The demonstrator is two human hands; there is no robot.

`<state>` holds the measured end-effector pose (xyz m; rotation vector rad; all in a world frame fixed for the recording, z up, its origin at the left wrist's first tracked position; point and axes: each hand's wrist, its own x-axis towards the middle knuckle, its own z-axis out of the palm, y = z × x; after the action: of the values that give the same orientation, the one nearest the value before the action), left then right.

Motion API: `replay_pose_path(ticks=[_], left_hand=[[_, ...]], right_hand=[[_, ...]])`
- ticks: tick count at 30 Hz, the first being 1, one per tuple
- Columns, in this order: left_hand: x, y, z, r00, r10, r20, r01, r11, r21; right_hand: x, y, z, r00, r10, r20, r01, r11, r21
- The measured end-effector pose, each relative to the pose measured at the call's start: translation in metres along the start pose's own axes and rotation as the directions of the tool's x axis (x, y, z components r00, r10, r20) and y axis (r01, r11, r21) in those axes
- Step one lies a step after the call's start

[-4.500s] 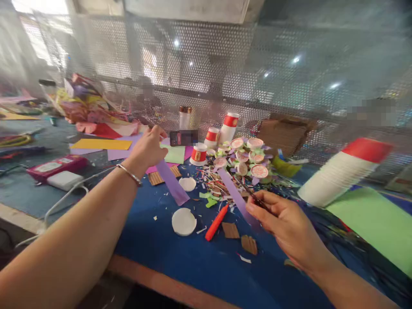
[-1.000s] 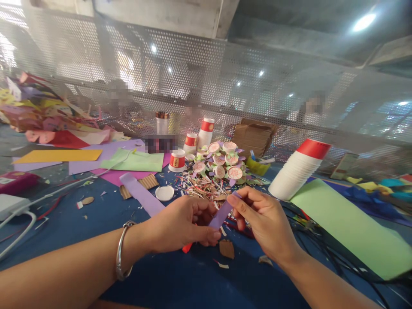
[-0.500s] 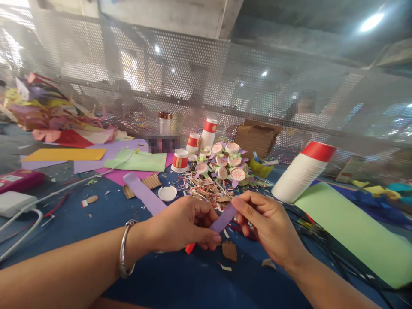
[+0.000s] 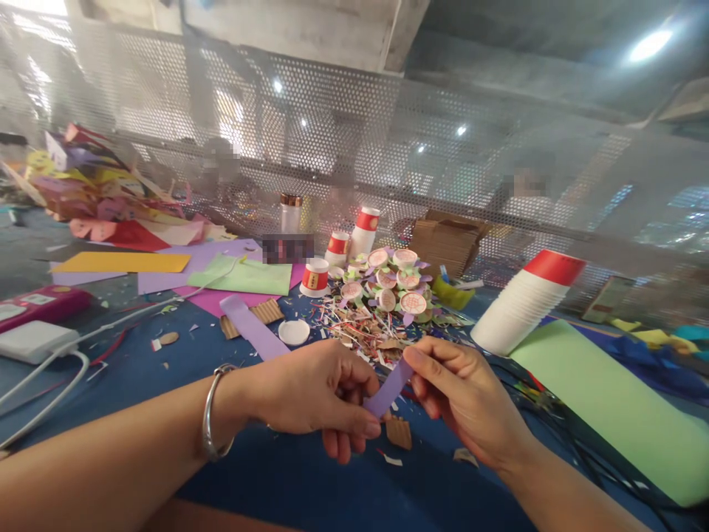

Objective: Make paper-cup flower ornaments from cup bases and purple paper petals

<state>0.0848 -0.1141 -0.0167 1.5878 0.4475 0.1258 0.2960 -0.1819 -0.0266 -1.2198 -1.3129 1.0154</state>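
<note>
A short purple paper strip (image 4: 391, 388) is held between my two hands above the blue table (image 4: 310, 488). My left hand (image 4: 313, 391), with a silver bangle on the wrist, pinches its lower end between thumb and fingers. My right hand (image 4: 462, 399) pinches its upper end, fingers curled. A longer purple strip (image 4: 249, 325) lies flat on the table just beyond my left hand. Under the hands lie brown cardboard bits (image 4: 399, 432) and paper scraps.
A cluster of paper-cup flowers (image 4: 391, 284) sits behind a heap of cuttings. A tilted stack of red-rimmed cups (image 4: 523, 303) and a green sheet (image 4: 609, 406) lie right. Coloured sheets (image 4: 238, 277), a white disc (image 4: 293, 332), a charger and cables lie left. Perforated mesh screen behind.
Since 4.5 s ago my left hand came back from the far sheets and both hands took up the short purple strip. In the last second the strip dipped slightly lower.
</note>
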Motion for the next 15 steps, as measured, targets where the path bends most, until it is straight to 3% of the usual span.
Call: replay_pose_path(ticks=[3,7,10,15], left_hand=[[0.003,-0.002,-0.002,0.999,0.046,-0.002,-0.046,0.997,0.066],[0.013,-0.008,-0.003,0.958,0.244,-0.151,-0.194,0.939,0.286],[0.020,-0.011,-0.002,0.928,0.306,-0.213,-0.264,0.942,0.206],[0.019,-0.007,-0.003,0.915,0.231,-0.331,-0.257,0.966,-0.036]], right_hand=[[0.001,0.002,-0.002,1.000,-0.021,-0.014,0.020,0.999,-0.033],[0.003,0.004,-0.002,0.999,-0.043,-0.015,0.041,0.992,-0.118],[0.002,0.005,-0.002,0.999,-0.040,0.019,0.043,0.981,-0.187],[0.006,0.003,-0.011,0.996,-0.074,-0.044,0.059,0.962,-0.267]])
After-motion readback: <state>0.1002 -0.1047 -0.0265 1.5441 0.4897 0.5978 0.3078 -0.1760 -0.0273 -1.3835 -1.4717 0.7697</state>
